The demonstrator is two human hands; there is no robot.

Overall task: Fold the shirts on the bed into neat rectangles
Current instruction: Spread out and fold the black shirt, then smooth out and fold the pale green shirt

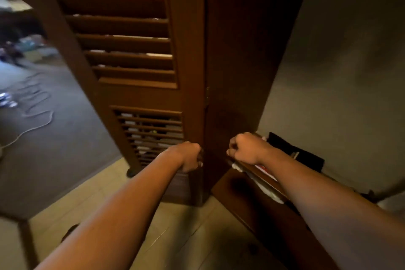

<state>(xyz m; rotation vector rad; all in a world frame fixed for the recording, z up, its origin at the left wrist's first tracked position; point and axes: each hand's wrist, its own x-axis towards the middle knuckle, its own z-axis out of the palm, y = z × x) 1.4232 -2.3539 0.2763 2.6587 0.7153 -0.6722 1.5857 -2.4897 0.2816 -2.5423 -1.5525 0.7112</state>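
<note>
Two bare arms reach forward from the near edge, one on each side. The left hand (190,156) is curled up tight against the edge of a brown wooden door (140,85) with slats. Its fingers seem to hook round the door's edge, but the fingertips are hidden, so I cannot tell for sure what it holds. The right hand (245,149) is balled into a fist, with its knuckles pointing left. It sits just above the rim of an open wooden drawer (266,178), and I cannot tell if it grips anything. Some papers (263,169) with white and red on them lie in the drawer. A black flat thing (293,151) stands behind them against the grey wall (339,72) on the right. Between the hands stands a dark wooden post (236,61). The floor (175,232) near us has pale tiles. Far to the left lies a grey carpet (54,127) with a thin light cord (37,114) looping over it, and some blurry stuff sits past that. No shirts and no bed show here, so I cannot tell where they are.
</note>
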